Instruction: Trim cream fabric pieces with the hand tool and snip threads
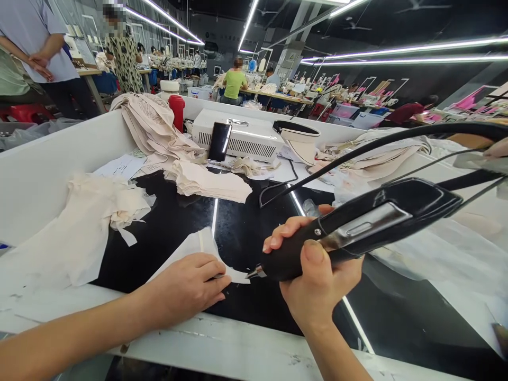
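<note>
"What's in that right hand [317,288]?"

"A black tool [357,225], clamped hard between thumb and fingers. Its metal tip [257,272] points at the narrow end of the white piece [190,246]; touching or not, I can't tell."

"And the left hand [188,288]?"

"On the piece, fingers together. Whether they pinch it or just press, I can't tell. (Something dark shows between them, too small to name.)"

"What could go wrong there?"

"A slip, I'd say. The fingers lie near the tip, so a wobble could catch them. If the press eased, that thin end could skid on the smooth black desk [252,307]. And the cord [357,151], if it tugged, might swing the tip off line."

"The pose looks awkward to me."

"The right wrist comes up from below, thumb near us, fingers over the far side, the tool leaning tip-down towards the left hand. The left arm comes in low from the side, palm down."

"And beyond?"

"A cream stack [214,182] past the hands, a loose heap [51,233] to the left, then a propped phone [219,142] before a vented box [246,138]."
</note>
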{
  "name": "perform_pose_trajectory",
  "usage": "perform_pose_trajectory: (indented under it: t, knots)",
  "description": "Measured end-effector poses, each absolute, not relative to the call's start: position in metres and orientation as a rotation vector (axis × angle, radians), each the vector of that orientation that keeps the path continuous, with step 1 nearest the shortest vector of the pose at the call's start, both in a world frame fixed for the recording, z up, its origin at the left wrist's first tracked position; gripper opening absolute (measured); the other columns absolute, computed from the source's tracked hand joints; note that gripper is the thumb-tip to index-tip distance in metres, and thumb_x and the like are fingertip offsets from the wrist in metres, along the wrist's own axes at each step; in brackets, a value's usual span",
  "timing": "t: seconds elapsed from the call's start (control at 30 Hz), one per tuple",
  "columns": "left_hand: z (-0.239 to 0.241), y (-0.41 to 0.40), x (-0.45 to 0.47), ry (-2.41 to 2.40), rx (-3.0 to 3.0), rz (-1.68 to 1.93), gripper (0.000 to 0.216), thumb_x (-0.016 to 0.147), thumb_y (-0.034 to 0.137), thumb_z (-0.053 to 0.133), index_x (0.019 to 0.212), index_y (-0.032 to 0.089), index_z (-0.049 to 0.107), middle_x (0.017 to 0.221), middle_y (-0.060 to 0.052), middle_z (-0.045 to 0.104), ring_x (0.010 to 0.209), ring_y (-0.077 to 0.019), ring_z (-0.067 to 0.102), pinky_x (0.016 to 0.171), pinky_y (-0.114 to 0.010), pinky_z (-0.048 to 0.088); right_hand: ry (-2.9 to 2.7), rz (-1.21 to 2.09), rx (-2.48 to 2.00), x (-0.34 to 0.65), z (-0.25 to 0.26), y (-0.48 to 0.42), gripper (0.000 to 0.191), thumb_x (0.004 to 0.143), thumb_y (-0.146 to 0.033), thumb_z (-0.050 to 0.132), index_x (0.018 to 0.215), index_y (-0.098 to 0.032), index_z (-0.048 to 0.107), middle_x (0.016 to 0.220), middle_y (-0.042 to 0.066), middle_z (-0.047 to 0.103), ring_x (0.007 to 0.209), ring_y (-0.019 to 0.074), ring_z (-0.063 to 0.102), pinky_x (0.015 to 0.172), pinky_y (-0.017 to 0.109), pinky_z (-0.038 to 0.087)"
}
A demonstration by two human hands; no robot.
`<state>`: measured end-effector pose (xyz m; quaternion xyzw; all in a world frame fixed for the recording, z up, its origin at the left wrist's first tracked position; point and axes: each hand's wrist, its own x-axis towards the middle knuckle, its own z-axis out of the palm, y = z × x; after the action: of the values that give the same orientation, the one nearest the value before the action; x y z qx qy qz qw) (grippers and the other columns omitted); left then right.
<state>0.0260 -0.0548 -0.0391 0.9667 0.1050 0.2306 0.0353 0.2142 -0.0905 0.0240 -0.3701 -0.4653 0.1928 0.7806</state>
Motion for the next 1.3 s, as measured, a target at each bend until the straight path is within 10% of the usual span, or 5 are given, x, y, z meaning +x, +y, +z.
perform_pose_trajectory:
  t: [1.3]
  knots:
    - [-0.047,-0.056,0.027,0.341,2.963,0.752,0.019,0.098,0.018,0.064,0.116,0.011,0.063,0.107,-0.009,0.068,0.101,-0.0206,0.066,0.095,-0.034,0.059,-1.035,0.405,-0.782,0.208,0.020,-0.082,0.034,0.090,-0.029,0.075,0.118,-0.028,0.056,0.081,-0.004,0.066,0.056,0.0134,0.062,0.049,0.028,0.057]
